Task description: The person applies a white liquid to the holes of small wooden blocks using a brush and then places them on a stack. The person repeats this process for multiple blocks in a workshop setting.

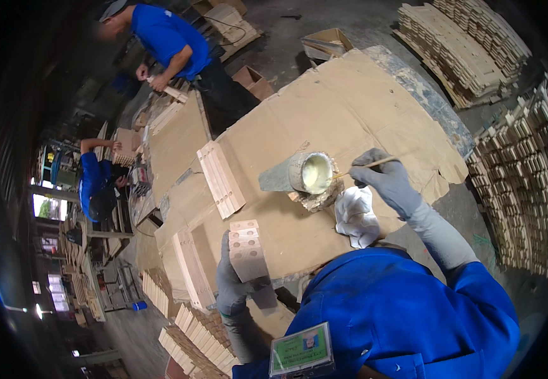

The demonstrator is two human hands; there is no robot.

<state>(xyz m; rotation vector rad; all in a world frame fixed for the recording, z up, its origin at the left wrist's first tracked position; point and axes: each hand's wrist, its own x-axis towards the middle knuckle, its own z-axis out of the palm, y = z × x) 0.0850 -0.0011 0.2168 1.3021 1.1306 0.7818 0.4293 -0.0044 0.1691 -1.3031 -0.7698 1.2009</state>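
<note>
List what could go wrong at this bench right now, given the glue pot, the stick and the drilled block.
1. The glue pot sits on a lumpy crust of dried glue; a push from the stick in the right hand might tip it onto the cardboard.
2. The left hand holds the drilled wooden block at the bench edge; it could slip off.
3. The white rag lies close by and could catch drips.

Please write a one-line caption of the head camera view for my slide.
Gloved left hand holds a drilled wooden block while the right hand dips a thin stick into a glue pot.
</note>
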